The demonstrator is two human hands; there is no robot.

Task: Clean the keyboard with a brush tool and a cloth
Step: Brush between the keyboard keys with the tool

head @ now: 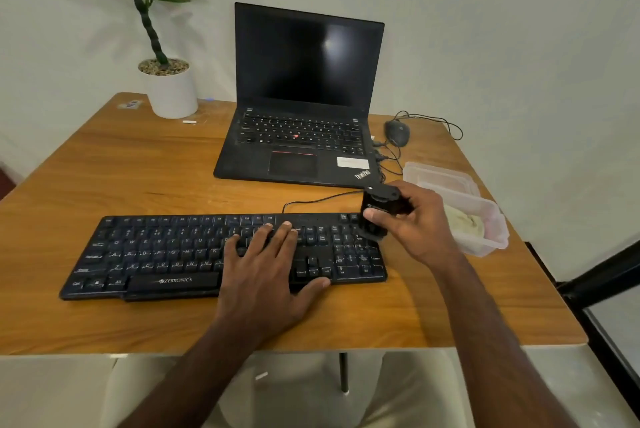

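Resting flat on the black keyboard [221,254], the left hand [266,271] has its fingers straight and spread across the keys right of centre, thumb lying along the front edge. The keyboard sits across the near part of the wooden worktop [138,168], its cable running off toward the laptop [301,105] behind it. The right hand [412,219] grips a small black brush tool [379,211], thumb and fingers curled round its body, holding it over the keyboard's far right corner by the number pad; whether it touches the keys I cannot tell. Just right of that hand stands a clear plastic container [485,223] with a pale cloth [464,223] inside, a second clear container [440,174] behind it. A wired mouse [397,132] lies beside the laptop, and a potted plant [169,81] stands at the far left corner.
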